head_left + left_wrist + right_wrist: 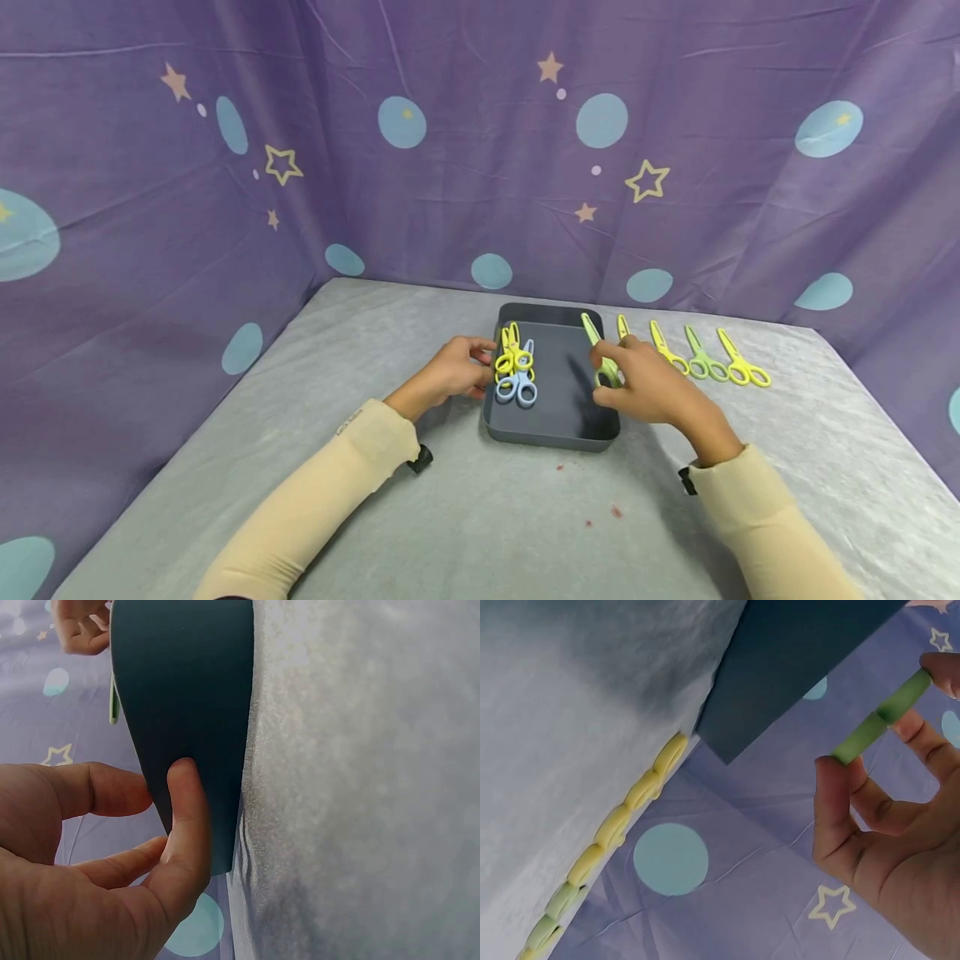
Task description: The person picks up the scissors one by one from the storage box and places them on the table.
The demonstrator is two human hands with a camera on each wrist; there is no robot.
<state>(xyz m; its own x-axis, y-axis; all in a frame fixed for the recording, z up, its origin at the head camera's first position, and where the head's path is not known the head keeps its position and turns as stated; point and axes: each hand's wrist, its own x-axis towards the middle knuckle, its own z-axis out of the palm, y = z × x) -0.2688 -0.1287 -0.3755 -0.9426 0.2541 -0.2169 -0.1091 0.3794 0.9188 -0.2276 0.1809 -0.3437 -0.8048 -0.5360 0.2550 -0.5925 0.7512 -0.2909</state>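
My right hand [641,382] pinches a pair of light green scissors [592,329] by the handles, blade pointing away, above the right side of a dark grey tray [558,433]. The green handle [862,739] shows between fingers and thumb in the right wrist view. At the tray's left side, my left hand [459,367] rests its fingertips on the rim and outer wall [187,682], fingers loosely bent. Inside the tray's left part lie yellow scissors [513,354], overlapping, and blue scissors [517,388] partly against them.
Right of the tray, a row of scissors lies on the grey cloth: yellow scissors [622,325] partly hidden by my right hand, yellow scissors [660,337], green scissors [703,360] and yellow scissors [738,362]. A purple patterned curtain [465,192] stands behind the table [480,533].
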